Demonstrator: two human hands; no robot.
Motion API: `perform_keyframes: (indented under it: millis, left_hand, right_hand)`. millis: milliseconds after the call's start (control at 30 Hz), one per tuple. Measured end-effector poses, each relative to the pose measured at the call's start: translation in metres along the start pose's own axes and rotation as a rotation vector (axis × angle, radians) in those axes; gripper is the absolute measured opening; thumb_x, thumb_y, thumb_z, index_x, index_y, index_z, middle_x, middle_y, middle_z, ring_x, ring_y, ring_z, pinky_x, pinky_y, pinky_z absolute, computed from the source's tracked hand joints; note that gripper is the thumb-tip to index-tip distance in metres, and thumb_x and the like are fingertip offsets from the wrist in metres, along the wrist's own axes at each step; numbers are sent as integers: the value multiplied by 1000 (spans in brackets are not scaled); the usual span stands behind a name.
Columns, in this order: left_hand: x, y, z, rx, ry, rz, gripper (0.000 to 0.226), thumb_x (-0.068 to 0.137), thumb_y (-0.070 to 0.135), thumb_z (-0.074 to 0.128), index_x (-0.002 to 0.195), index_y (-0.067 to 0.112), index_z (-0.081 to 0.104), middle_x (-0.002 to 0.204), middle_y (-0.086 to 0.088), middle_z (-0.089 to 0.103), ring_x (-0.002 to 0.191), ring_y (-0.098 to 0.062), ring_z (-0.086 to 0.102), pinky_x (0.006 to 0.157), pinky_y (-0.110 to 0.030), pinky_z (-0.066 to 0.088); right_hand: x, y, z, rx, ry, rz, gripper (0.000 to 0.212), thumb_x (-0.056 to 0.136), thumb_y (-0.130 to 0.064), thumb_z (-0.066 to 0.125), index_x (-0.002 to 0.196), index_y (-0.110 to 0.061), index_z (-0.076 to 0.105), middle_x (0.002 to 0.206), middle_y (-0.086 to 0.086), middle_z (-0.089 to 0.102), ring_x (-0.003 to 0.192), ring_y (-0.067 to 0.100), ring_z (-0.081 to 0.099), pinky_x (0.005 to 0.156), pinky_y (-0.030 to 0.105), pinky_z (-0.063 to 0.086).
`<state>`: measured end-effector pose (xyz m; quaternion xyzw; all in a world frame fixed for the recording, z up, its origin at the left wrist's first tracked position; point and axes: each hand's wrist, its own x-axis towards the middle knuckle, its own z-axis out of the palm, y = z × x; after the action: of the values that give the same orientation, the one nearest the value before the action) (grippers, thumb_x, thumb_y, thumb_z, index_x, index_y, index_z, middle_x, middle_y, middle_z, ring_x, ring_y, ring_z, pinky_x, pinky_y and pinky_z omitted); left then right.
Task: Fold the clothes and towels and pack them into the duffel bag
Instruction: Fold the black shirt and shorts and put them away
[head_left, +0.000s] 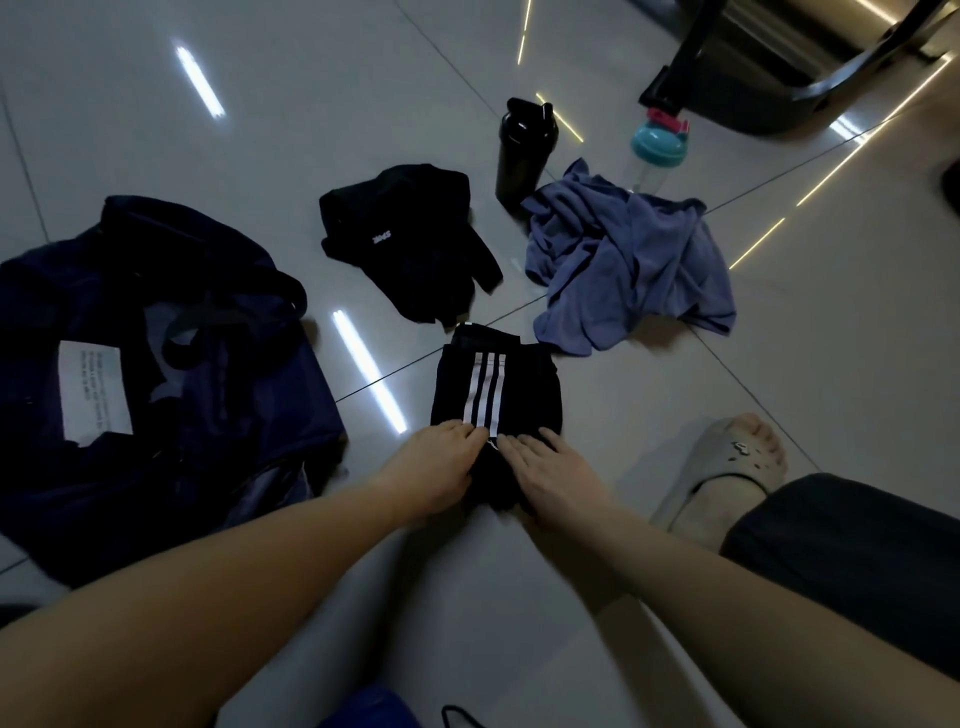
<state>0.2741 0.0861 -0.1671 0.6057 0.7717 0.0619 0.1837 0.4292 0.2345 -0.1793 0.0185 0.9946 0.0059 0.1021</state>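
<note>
Nearest the lens, two bare forearms stretched forward over the glossy tiled floor (208, 130), with a scrap of something blue (374, 706) at the bottom edge between them, too cut off to name.

Far left: navy duffel bag (234, 415), slumped and lying open on the floor, dark straps flopped across its mouth, a white printed label (93, 395) showing on the lining.

Right of the bag and farther off: black top (410, 244) with small white lettering, loosely bundled, apart from the bag and just beyond the shorts.

Centre: left grip (441, 467), fingers close together and laid nearly straight on the near left corner of the black shorts (493, 384), pressing down, clasping nothing. Shorts folded into a compact block, three white stripes running up the top face, flat on the floor just right of the bag, not in it. Right grip (556, 478), fingers apart and flat on the near right corner of the same shorts, likewise pressing rather than clamped. Fingertips of the two nearly meeting at the foot of the stripes.

Beyond, upright: black shaker bottle (522, 150), lid on, just beside the blue-grey towel (623, 270). Towel crumpled in an unfolded heap, right of the black top. Behind the towel, a clear bottle with teal lid (657, 143) and pink cap, standing.

Right: bare foot in a grey slide sandal (727, 467), next to a dark-clothed knee. Top right: ribbed dark suitcase (753, 52), cut by the frame edge
</note>
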Motion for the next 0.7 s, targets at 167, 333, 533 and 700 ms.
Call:
perform_keyframes:
  millis: [167, 333, 533, 700]
  left_hand:
    - [-14, -9, -2, -101, 28, -20, 61, 83, 28, 66, 139, 16, 46, 127, -8, 64, 117, -28, 60, 98, -38, 50]
    - [-19, -19, -5, -268, 57, -244, 36, 84, 24, 65, 119, 26, 57, 109, -3, 69, 103, -28, 64, 78, -32, 46]
    - [6, -27, -24, -680, 54, -469, 28, 97, 37, 59, 124, 28, 62, 115, 4, 70, 106, -19, 64, 91, -35, 51]
    - [23, -31, -17, -813, 53, -601, 36, 103, 47, 47, 114, 17, 65, 107, -3, 69, 96, -21, 66, 90, -40, 54]
  right_hand:
    - [11, 6, -26, 346, -100, 178, 44, 80, -32, 49, 118, -17, 63, 113, 7, 69, 106, 32, 61, 95, 38, 45]
    - [20, 24, -46, 541, -180, 224, 28, 88, -29, 61, 113, -16, 58, 107, 13, 68, 99, 37, 63, 78, 39, 47]
    - [17, 40, -44, 461, -137, 326, 47, 82, -34, 67, 121, -13, 49, 102, 20, 68, 92, 42, 63, 72, 44, 50]
    - [39, 47, -41, 731, -79, 598, 17, 93, -22, 59, 81, -12, 53, 86, 18, 65, 86, 39, 63, 64, 34, 37]
